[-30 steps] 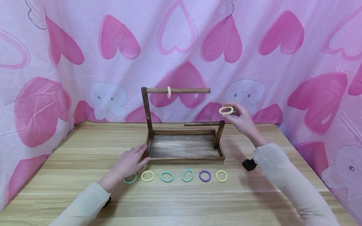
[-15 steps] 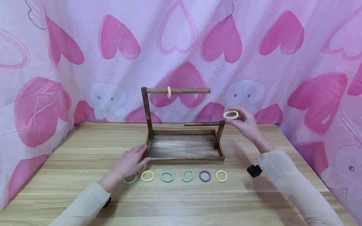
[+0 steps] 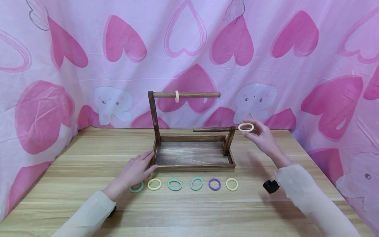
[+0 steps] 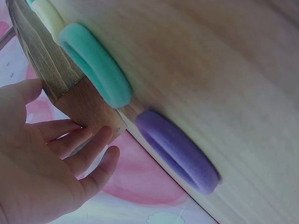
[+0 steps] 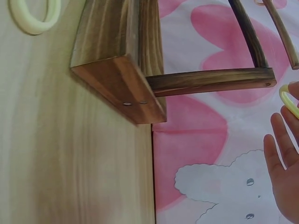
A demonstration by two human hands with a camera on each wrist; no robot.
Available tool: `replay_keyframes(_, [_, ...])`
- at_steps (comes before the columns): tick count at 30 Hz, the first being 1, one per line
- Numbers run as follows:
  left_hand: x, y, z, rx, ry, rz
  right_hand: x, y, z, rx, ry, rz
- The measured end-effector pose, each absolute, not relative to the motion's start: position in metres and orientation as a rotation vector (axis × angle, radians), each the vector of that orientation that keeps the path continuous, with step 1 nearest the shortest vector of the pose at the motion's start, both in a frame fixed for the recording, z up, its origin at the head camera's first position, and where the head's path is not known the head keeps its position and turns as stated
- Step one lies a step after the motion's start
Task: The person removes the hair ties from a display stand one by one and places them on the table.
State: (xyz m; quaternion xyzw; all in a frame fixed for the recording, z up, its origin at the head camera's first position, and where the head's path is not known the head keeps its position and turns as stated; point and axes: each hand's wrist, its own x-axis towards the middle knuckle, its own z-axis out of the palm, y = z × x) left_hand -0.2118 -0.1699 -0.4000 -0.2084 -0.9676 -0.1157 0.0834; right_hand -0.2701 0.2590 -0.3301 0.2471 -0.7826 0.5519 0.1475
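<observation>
My right hand (image 3: 262, 136) pinches a pale yellow hair tie (image 3: 245, 131) between thumb and fingers, just right of the wooden rack's short lower bar (image 3: 211, 129). That hair tie hangs in the air, its ring facing up at a slant. The dark wooden rack (image 3: 193, 168) has a tray base and a longer upper bar (image 3: 198, 95), on which a pale pink hair tie (image 3: 177, 96) hangs. With fingers extended, my left hand (image 3: 134, 169) rests against the tray's left end. In the left wrist view, a green hair tie (image 4: 96, 65) and a purple hair tie (image 4: 177, 151) lie near it.
Along the rack's front lies a row of hair ties: green (image 3: 136, 187), partly covered by my left hand, yellow (image 3: 154, 189), green (image 3: 174, 190), green (image 3: 196, 189), purple (image 3: 214, 190) and yellow (image 3: 232, 190). A pink heart-patterned curtain (image 3: 183, 75) surrounds the wooden table (image 3: 189, 214).
My right hand has moved down and slightly right with the yellow hair tie, from above the lower bar's post to beside it. The left hand and the rack have stayed in place.
</observation>
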Motion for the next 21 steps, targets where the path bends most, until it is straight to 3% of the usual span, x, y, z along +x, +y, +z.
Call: replay_keyframes(21, [-0.212, -0.171, -0.4, -0.624, -2.891, -0.343, -0.256, 0.279, -0.357, 0.812, -2.321, 1.603])
